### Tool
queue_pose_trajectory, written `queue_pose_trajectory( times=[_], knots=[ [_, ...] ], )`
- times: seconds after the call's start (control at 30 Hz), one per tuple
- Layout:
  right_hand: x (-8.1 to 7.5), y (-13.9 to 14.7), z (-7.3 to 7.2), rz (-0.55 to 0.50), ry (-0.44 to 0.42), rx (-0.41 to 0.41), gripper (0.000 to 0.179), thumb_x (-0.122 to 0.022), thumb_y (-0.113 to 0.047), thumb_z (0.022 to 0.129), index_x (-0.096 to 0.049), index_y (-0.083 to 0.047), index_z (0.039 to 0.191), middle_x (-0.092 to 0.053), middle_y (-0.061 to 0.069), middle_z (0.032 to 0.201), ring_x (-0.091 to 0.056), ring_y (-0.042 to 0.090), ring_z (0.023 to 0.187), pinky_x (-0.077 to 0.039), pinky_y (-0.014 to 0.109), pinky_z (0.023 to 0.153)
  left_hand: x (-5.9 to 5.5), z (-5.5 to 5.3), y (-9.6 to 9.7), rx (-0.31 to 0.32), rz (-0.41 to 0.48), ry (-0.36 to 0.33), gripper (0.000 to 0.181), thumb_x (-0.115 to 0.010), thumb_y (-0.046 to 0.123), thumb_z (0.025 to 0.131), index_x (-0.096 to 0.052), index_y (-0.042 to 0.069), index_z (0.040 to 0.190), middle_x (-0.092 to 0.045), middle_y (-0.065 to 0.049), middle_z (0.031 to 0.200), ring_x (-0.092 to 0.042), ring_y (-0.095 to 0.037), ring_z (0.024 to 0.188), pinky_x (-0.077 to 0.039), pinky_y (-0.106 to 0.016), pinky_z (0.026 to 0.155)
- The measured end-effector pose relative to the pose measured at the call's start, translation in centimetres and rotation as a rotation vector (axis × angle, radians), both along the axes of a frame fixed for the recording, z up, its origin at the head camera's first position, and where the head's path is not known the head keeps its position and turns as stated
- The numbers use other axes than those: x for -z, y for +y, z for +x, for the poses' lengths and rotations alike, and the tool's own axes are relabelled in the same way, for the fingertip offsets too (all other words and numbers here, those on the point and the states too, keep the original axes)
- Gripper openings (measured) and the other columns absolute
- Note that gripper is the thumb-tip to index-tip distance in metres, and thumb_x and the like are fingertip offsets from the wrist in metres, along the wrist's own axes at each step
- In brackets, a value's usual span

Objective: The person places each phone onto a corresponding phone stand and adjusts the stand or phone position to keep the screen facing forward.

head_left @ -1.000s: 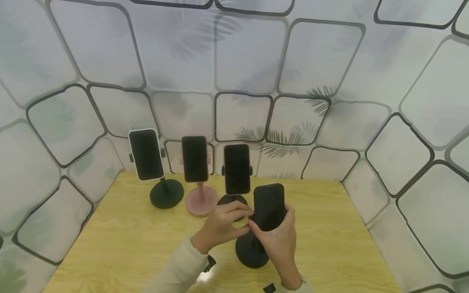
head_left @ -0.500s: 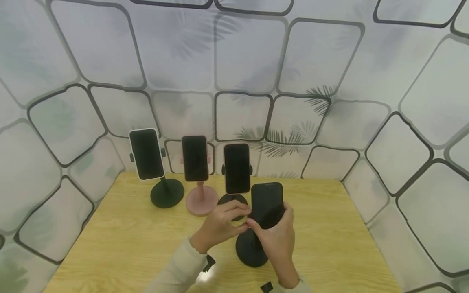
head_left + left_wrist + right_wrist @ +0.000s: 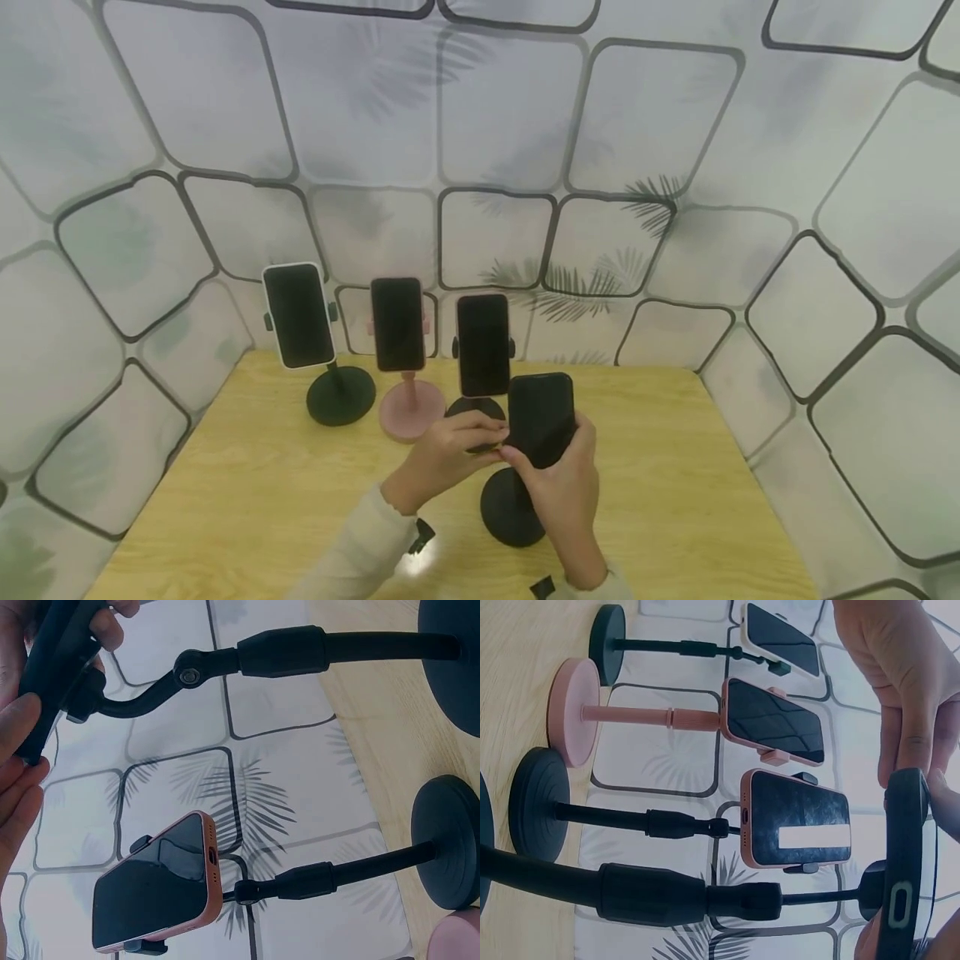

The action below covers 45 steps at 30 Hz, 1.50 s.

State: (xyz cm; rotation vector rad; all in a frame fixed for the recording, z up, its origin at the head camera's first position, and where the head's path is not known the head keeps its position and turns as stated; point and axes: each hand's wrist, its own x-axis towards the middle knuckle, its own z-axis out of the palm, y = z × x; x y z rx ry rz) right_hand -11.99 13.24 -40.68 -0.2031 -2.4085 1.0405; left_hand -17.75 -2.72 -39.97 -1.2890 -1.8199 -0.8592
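A smartphone in a dark case (image 3: 540, 417) sits at the head of a black phone stand (image 3: 512, 508), screen towards me and tilted. My right hand (image 3: 564, 492) grips it from the right, thumb across its lower front and fingers round the far edge. At the left edge, my left hand (image 3: 450, 454) pinches with thumb and fingertips, which meet the right thumb there. Seen in the left wrist view, the stand's clamp (image 3: 84, 694) sits behind the phone, above a jointed arm (image 3: 191, 669). The phone's cased end (image 3: 900, 900) shows in the right wrist view.
Behind stand three more stands with phones: a dark green one (image 3: 341, 396) with a white-framed phone (image 3: 298, 315), a pink one (image 3: 412, 412) with a phone (image 3: 397, 323), and a black one (image 3: 536, 806) with a pink-edged phone (image 3: 483, 344). Patterned wall (image 3: 510, 108) surrounds the wooden table (image 3: 300, 500).
The cased phone has shifted slightly left and become more upright, both hands moving along with it. The stand's base and the three rear stands have stayed in place.
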Motion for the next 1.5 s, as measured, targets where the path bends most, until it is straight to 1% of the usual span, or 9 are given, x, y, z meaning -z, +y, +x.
queue_pose_trajectory(
  times=[0.23,0.53,0.7,0.83,1.03,1.2,1.33,1.4,1.5],
  knots=[
    [0.1,0.3,0.0,-0.027,0.003,-0.023,0.090,-0.082,-0.039,0.067,-0.034,0.002,0.130,-0.051,0.021,0.115,-0.061,0.035,0.088,-0.050,0.047,0.068,0.5,0.1,0.1,0.007,0.040,-0.011,0.027,-0.082,0.007,0.059,-0.074,-0.001,0.083,-0.069,-0.007,0.086,-0.070,-0.014,0.079,-0.051,-0.010,0.076],
    [0.2,1.3,0.0,-0.204,0.008,-0.183,0.076,-0.083,-0.018,0.070,-0.039,-0.005,0.131,-0.056,0.010,0.119,-0.057,0.020,0.102,-0.049,0.039,0.084,0.8,0.1,-0.3,0.050,0.075,-0.090,0.030,-0.083,0.002,0.058,-0.073,-0.002,0.086,-0.069,-0.009,0.086,-0.071,-0.019,0.081,-0.052,-0.013,0.077],
    [0.4,0.7,0.2,-0.193,0.062,-0.146,0.076,-0.084,-0.019,0.068,-0.042,-0.004,0.129,-0.057,0.011,0.117,-0.057,0.020,0.101,-0.049,0.039,0.082,0.7,0.2,-0.5,0.071,0.079,-0.092,0.029,-0.082,0.000,0.058,-0.073,-0.003,0.086,-0.068,-0.010,0.085,-0.071,-0.021,0.082,-0.052,-0.012,0.077],
    [0.5,0.3,0.3,-0.181,0.088,-0.118,0.076,-0.084,-0.019,0.068,-0.042,-0.002,0.129,-0.056,0.012,0.117,-0.056,0.021,0.101,-0.048,0.041,0.082,0.9,0.1,-0.7,0.092,0.092,-0.135,0.030,-0.082,-0.001,0.059,-0.073,-0.004,0.087,-0.069,-0.010,0.086,-0.071,-0.021,0.083,-0.053,-0.014,0.078],
    [0.5,0.2,0.2,-0.187,0.093,-0.140,0.078,-0.084,-0.017,0.068,-0.040,-0.001,0.131,-0.054,0.015,0.121,-0.056,0.025,0.106,-0.047,0.044,0.086,2.4,0.1,-0.6,0.088,0.170,-0.289,0.042,-0.082,0.003,0.066,-0.066,0.000,0.105,-0.067,-0.011,0.100,-0.067,-0.021,0.094,-0.052,-0.021,0.088],
    [0.8,0.7,0.4,-0.154,0.095,-0.161,0.074,-0.081,-0.017,0.073,-0.040,0.000,0.132,-0.054,0.016,0.123,-0.057,0.027,0.107,-0.049,0.045,0.086,4.6,1.3,0.3,0.060,0.226,-0.522,0.053,-0.075,-0.005,0.072,-0.051,-0.008,0.119,-0.060,-0.020,0.110,-0.063,-0.029,0.098,-0.053,-0.030,0.086],
    [1.5,1.9,0.3,-0.203,0.191,-0.240,0.050,-0.066,-0.007,0.086,-0.046,0.000,0.131,-0.059,0.015,0.120,-0.059,0.010,0.103,-0.052,0.024,0.082,6.9,2.0,1.5,0.009,0.173,-0.711,0.039,-0.068,0.000,0.082,-0.054,0.002,0.119,-0.060,-0.012,0.112,-0.063,-0.024,0.098,-0.055,-0.033,0.084],
    [1.9,2.8,0.2,-0.282,0.237,-0.305,0.039,-0.054,0.000,0.092,-0.048,0.001,0.130,-0.060,0.005,0.121,-0.058,0.000,0.104,-0.048,0.013,0.083,8.2,2.0,2.2,0.000,0.144,-0.776,0.031,-0.065,0.003,0.086,-0.056,0.008,0.116,-0.060,-0.008,0.112,-0.062,-0.021,0.099,-0.055,-0.030,0.085],
    [2.9,3.9,0.0,-0.392,0.283,-0.378,0.034,-0.037,0.003,0.098,-0.049,0.006,0.129,-0.059,-0.010,0.124,-0.055,-0.007,0.109,-0.043,0.006,0.088,8.6,2.1,3.0,-0.007,0.130,-0.843,0.025,-0.062,-0.001,0.087,-0.059,0.010,0.109,-0.062,-0.006,0.107,-0.063,-0.020,0.096,-0.055,-0.027,0.082]
  ],
)
